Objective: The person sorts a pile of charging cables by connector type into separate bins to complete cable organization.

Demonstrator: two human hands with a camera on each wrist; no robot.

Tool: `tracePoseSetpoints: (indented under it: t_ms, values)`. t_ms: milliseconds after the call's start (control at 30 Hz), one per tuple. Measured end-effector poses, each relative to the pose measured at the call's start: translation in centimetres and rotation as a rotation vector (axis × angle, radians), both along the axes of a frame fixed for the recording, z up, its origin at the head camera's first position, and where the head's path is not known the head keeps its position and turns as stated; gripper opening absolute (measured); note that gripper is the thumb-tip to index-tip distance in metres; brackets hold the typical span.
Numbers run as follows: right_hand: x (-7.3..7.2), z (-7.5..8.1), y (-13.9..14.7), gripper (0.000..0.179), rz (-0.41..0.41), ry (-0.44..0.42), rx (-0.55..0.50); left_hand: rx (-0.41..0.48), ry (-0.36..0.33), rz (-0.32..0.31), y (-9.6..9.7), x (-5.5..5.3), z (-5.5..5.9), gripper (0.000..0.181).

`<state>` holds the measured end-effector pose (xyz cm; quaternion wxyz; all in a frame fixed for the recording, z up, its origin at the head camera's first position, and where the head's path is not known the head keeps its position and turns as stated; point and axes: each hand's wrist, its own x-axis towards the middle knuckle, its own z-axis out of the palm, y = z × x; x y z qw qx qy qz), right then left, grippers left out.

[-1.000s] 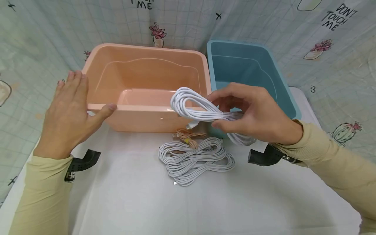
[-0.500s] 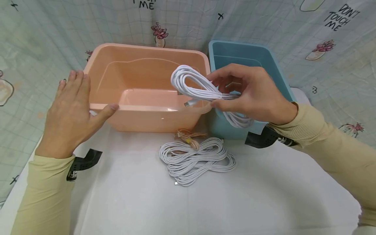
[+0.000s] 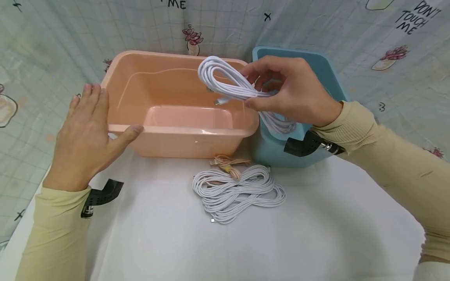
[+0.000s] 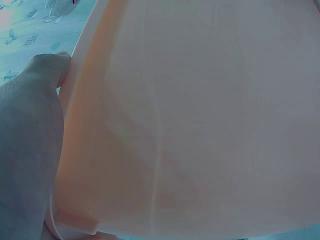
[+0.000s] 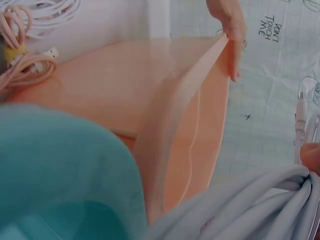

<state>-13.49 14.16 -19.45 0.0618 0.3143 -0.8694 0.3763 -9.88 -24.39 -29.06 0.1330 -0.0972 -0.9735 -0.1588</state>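
A bundled white cable (image 3: 225, 80) with a plug at its near end is pinched between the thumb and fingers of my right hand (image 3: 291, 89). It hangs above the meeting rims of the peach bin (image 3: 183, 142) and the blue bin (image 3: 281, 152). My left hand (image 3: 82, 136) rests on the peach bin's left corner, its fingers straight and the thumb along the front rim. In the right wrist view the white cable (image 5: 260, 210) fills the lower right, with a fingertip at its tie. The left wrist view shows mostly the peach bin's wall (image 4: 200, 125).
In front of the bins, a coiled white cable (image 3: 239, 195) lies on the white-covered table (image 3: 168, 242). A small peach cable (image 3: 226, 164) with a yellow tie lies against its far side. A printed curtain (image 3: 225, 23) hangs behind the bins.
My right hand has lifted the white cable up and away from me, from near the front rims to over the bins. My left hand has stayed on the peach bin.
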Motion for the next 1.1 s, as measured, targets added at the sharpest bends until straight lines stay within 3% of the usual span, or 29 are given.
tracePoseSetpoints:
  t_ms: [633,1100]
  values:
    - [-4.8,0.1,-2.7,0.043,-0.055,0.011,0.104,-0.01,0.007,0.017,-0.2,0.2,-0.2,0.099]
    - [-7.7,-0.4,-4.8,0.046,-0.067,-0.053,0.121,-0.009,0.016,0.009,-0.2,0.0,-0.4,0.098]
